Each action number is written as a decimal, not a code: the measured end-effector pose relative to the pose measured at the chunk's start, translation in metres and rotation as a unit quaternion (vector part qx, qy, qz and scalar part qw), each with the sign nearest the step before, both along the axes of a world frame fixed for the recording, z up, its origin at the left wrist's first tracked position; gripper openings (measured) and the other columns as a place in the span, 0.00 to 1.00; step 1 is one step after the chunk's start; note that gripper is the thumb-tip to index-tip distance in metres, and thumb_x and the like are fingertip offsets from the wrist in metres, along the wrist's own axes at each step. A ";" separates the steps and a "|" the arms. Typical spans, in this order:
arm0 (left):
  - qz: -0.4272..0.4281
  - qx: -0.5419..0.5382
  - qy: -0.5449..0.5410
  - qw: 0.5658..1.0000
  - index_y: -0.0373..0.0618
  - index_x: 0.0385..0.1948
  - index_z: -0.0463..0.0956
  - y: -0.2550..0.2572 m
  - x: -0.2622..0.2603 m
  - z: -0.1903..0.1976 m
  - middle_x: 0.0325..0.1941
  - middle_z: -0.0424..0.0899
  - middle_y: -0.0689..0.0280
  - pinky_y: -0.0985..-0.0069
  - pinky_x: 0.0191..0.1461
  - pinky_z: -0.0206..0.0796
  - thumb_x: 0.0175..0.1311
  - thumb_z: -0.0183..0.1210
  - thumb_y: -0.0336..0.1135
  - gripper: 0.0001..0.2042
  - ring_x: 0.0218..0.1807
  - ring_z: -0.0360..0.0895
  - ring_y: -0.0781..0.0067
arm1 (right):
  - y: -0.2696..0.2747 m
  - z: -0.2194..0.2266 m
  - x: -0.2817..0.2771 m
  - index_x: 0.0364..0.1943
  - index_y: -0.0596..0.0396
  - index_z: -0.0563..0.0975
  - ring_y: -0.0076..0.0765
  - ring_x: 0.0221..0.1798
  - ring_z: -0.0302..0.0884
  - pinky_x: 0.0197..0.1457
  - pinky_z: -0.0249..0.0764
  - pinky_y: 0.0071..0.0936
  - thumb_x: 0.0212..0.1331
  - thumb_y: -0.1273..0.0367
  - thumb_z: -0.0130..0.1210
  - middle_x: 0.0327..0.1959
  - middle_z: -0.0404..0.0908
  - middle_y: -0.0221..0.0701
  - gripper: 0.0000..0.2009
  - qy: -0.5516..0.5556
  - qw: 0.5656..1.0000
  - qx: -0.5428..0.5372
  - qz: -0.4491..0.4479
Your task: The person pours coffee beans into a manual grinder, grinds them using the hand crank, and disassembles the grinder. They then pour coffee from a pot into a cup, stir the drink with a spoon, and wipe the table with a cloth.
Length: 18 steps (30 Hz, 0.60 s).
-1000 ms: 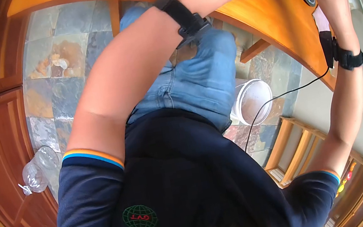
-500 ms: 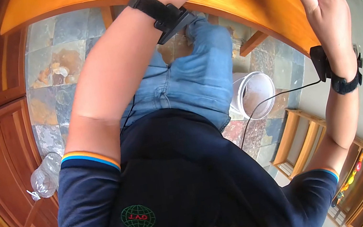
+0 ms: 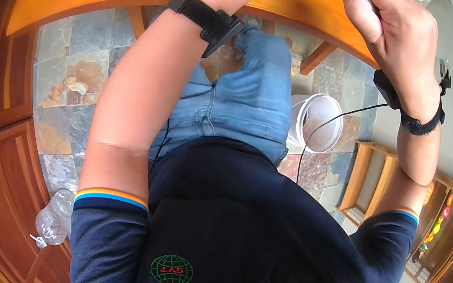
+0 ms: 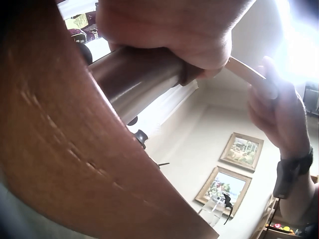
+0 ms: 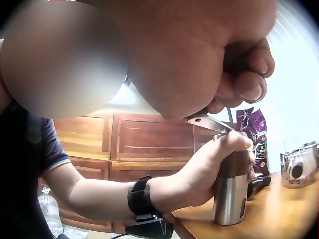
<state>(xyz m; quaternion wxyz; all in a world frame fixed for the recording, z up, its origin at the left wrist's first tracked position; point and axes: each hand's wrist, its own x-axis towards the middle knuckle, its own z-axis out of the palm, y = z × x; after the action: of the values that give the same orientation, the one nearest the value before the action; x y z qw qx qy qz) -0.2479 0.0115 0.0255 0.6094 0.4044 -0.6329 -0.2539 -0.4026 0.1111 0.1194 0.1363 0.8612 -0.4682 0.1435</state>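
A seated person in blue denim and a dark shirt grips a cylindrical metal grinder (image 5: 231, 199) with the left hand (image 5: 202, 174), its fingers wrapped round the brown upper band, above a lower body of brushed, silvery steel. The right hand (image 3: 400, 29), fingers curled, pinches the outer end of the flat metal crank (image 5: 212, 123), a slim bar with a small round hole, which reaches across to the grinder's top. The grinder is upright, its base down at the glossy, orange-brown wooden table (image 5: 269, 211), near the curved edge. Beyond it are a crinkled purple bag (image 5: 258, 137) with a foil-like sheen and a rounded, mirror-bright metal pot (image 5: 300, 168). Panelled wooden doors (image 5: 149, 137) line the background, and a round white bucket (image 3: 320, 123) sits on the mottled stone-tile floor (image 3: 54, 124) below.
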 end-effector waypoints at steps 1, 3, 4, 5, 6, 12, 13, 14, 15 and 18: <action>-0.012 0.022 -0.005 1.000 0.47 0.42 0.76 0.002 0.002 0.002 0.38 0.87 0.53 0.61 0.50 0.77 0.56 0.68 0.39 0.15 0.45 0.86 0.50 | 0.000 0.001 0.003 0.26 0.56 0.72 0.40 0.21 0.60 0.26 0.65 0.30 0.70 0.59 0.61 0.19 0.65 0.35 0.18 0.017 1.000 -0.007 0.018; -0.020 0.044 -0.007 0.999 0.47 0.42 0.76 0.004 0.003 0.005 0.39 0.87 0.52 0.60 0.50 0.77 0.57 0.68 0.39 0.15 0.46 0.86 0.49 | -0.001 0.004 0.010 0.26 0.56 0.73 0.41 0.21 0.61 0.26 0.65 0.31 0.70 0.59 0.62 0.19 0.66 0.35 0.18 0.029 0.999 -0.013 0.042; -0.023 0.058 0.001 0.998 0.47 0.42 0.76 0.005 0.003 0.007 0.39 0.87 0.52 0.59 0.51 0.76 0.57 0.68 0.40 0.15 0.46 0.85 0.48 | -0.002 0.004 0.014 0.26 0.55 0.73 0.41 0.21 0.62 0.26 0.66 0.32 0.69 0.59 0.62 0.19 0.66 0.35 0.18 0.038 0.997 -0.019 0.064; -0.026 0.072 0.009 0.997 0.46 0.42 0.75 0.008 0.005 0.011 0.39 0.87 0.51 0.59 0.51 0.76 0.57 0.68 0.41 0.16 0.47 0.85 0.47 | -0.003 0.005 0.019 0.26 0.55 0.73 0.41 0.21 0.62 0.26 0.66 0.32 0.69 0.59 0.62 0.19 0.66 0.35 0.18 0.041 0.997 -0.019 0.067; -0.024 0.071 0.014 0.997 0.46 0.42 0.75 0.011 0.009 0.014 0.39 0.87 0.51 0.59 0.51 0.76 0.57 0.68 0.41 0.16 0.47 0.85 0.47 | -0.004 0.006 0.024 0.26 0.55 0.73 0.42 0.21 0.64 0.26 0.66 0.33 0.68 0.60 0.63 0.19 0.67 0.35 0.17 0.054 0.995 -0.029 0.080; -0.097 0.110 -0.024 0.989 0.45 0.40 0.74 0.018 0.020 0.021 0.37 0.88 0.51 0.58 0.49 0.75 0.61 0.65 0.42 0.14 0.44 0.85 0.47 | -0.010 0.011 0.039 0.25 0.53 0.74 0.43 0.21 0.70 0.25 0.67 0.35 0.65 0.61 0.65 0.19 0.69 0.34 0.16 0.095 0.986 -0.042 0.132; -0.154 0.176 0.043 0.971 0.44 0.40 0.73 0.015 0.018 0.027 0.36 0.87 0.52 0.58 0.47 0.75 0.66 0.59 0.41 0.11 0.43 0.85 0.46 | -0.012 0.012 0.043 0.25 0.53 0.74 0.43 0.21 0.70 0.25 0.67 0.35 0.65 0.61 0.65 0.19 0.69 0.34 0.16 0.099 0.985 -0.042 0.137; -0.151 0.176 0.047 0.972 0.44 0.40 0.73 0.011 0.016 0.022 0.36 0.87 0.52 0.58 0.47 0.75 0.66 0.59 0.41 0.11 0.43 0.85 0.46 | -0.014 0.013 0.048 0.25 0.53 0.74 0.43 0.21 0.69 0.25 0.67 0.35 0.65 0.61 0.65 0.19 0.69 0.34 0.16 0.098 0.984 -0.037 0.146; -0.138 0.105 0.047 0.984 0.44 0.40 0.73 0.008 0.013 0.010 0.35 0.87 0.52 0.58 0.46 0.75 0.68 0.57 0.41 0.10 0.42 0.85 0.46 | -0.016 0.014 0.053 0.25 0.53 0.74 0.43 0.21 0.69 0.25 0.67 0.35 0.65 0.61 0.65 0.19 0.69 0.34 0.16 0.097 0.983 -0.032 0.156; -0.110 -0.004 0.066 0.992 0.44 0.39 0.72 0.001 0.006 -0.013 0.34 0.86 0.52 0.58 0.43 0.76 0.65 0.59 0.42 0.12 0.40 0.85 0.46 | -0.023 0.014 0.062 0.24 0.53 0.74 0.44 0.20 0.68 0.25 0.66 0.35 0.65 0.60 0.65 0.19 0.68 0.34 0.16 0.099 0.980 -0.026 0.171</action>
<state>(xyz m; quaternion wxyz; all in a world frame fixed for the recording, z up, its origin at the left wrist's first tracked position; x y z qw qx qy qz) -0.2417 0.0123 0.0126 0.6199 0.3121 -0.6327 -0.3434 -0.3406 0.0876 0.1337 0.1776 0.9347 -0.2942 0.0907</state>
